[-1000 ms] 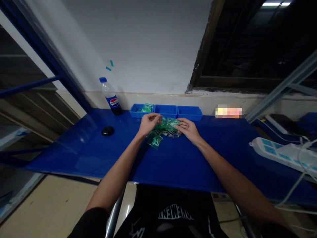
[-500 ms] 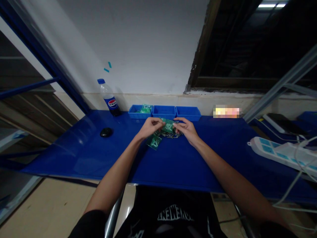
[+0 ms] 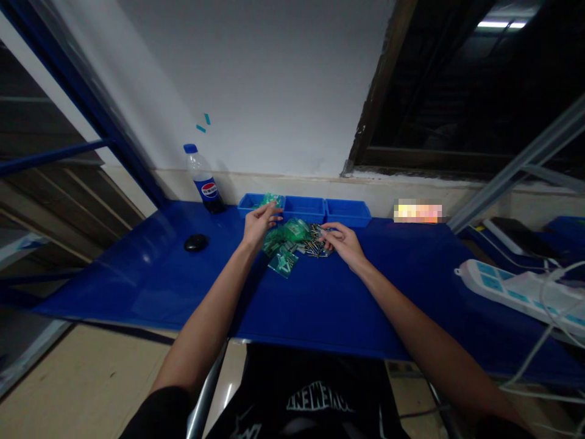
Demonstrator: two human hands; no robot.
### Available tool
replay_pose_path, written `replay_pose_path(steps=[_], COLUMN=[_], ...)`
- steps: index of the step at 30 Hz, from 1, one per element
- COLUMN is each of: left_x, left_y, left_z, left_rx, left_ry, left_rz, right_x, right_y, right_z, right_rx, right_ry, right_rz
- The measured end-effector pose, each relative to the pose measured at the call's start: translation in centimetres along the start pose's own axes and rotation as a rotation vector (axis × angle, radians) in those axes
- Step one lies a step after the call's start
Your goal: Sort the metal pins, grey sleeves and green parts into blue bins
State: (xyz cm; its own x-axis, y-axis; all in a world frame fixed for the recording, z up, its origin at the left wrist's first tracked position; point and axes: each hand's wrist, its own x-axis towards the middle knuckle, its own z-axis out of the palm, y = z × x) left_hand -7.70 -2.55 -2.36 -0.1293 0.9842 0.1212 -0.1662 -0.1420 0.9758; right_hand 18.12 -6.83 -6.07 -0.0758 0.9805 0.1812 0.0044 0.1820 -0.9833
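Note:
My left hand (image 3: 261, 224) hovers at the front of the left blue bin, fingers stretched out and apart, with nothing visible in them. Green plastic bags (image 3: 271, 199) lie in that bin. My right hand (image 3: 342, 242) is over the right side of a pile of loose screws (image 3: 313, 246), thumb and fingers pinched together. Whatever is between its fingertips is too small to make out. Between the hands, a heap of green plastic bags (image 3: 295, 230) lies against the screws. One flat green bag (image 3: 283, 262) with small parts inside lies nearer to me on the blue table (image 3: 320, 305).
Two more blue bins, a middle bin (image 3: 304, 210) and a right bin (image 3: 348, 213), stand along the wall. A cola bottle (image 3: 208, 189) and a black mouse (image 3: 196, 242) are on the left. On the right lies a white power strip (image 3: 512, 286) with cables.
Both hands held a green bag over the screws; they have parted. My left hand has moved left and away to the left bin. My right hand stays by the screws.

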Motion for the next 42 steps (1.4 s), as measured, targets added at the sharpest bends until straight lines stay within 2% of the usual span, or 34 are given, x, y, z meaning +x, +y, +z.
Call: replay_pose_path(steps=[3,7,9,11,15,21,27,30,34,39,42], left_x=[-0.3,-1.3,-1.6,-1.6,-1.5,-1.6,-1.8,-1.7,-1.8,-2.3,-2.8], left_y=[-0.3,-0.9,-1.3,-1.6,-1.9,-1.5,-1.9,-1.9,-1.2,-0.6,-0.4], left_z=[0.1,0.6,0.9,1.0,1.2,1.3,2.0,2.3,2.5,2.8,2.8], left_rx=[0.283,0.69,0.815,0.854,0.818,0.763,0.495,0.319,0.158,0.088,0.209], left_ry=[-0.045,-0.223,-0.296,-0.328,-0.339,-0.283,-0.209,-0.194,-0.25,-0.346,-0.454], left_rz=[0.169,0.451,0.538,0.564,0.565,0.575,0.451,0.336,0.217,0.175,0.167], right_x=[0.1,0.0,0.0,-0.1,-0.1,-0.1,0.0,0.1,0.1,-0.1,-0.2], right_y=[0.3,0.2,0.0,-0.1,-0.1,-0.3,-0.2,0.1,0.0,-0.3,-0.4], right_z=[0.0,0.0,0.0,0.1,0.2,0.2,0.2,0.1,0.1,0.3,0.4], right_rx=[-0.015,-0.016,-0.014,-0.013,-0.012,-0.013,-0.014,-0.039,-0.092,0.01,0.076], right_ry=[-0.014,-0.015,-0.014,-0.012,-0.015,-0.016,-0.015,0.025,0.118,-0.024,-0.005], right_rz=[-0.006,-0.019,-0.024,-0.026,-0.019,-0.017,-0.024,-0.045,-0.137,-0.049,-0.019])
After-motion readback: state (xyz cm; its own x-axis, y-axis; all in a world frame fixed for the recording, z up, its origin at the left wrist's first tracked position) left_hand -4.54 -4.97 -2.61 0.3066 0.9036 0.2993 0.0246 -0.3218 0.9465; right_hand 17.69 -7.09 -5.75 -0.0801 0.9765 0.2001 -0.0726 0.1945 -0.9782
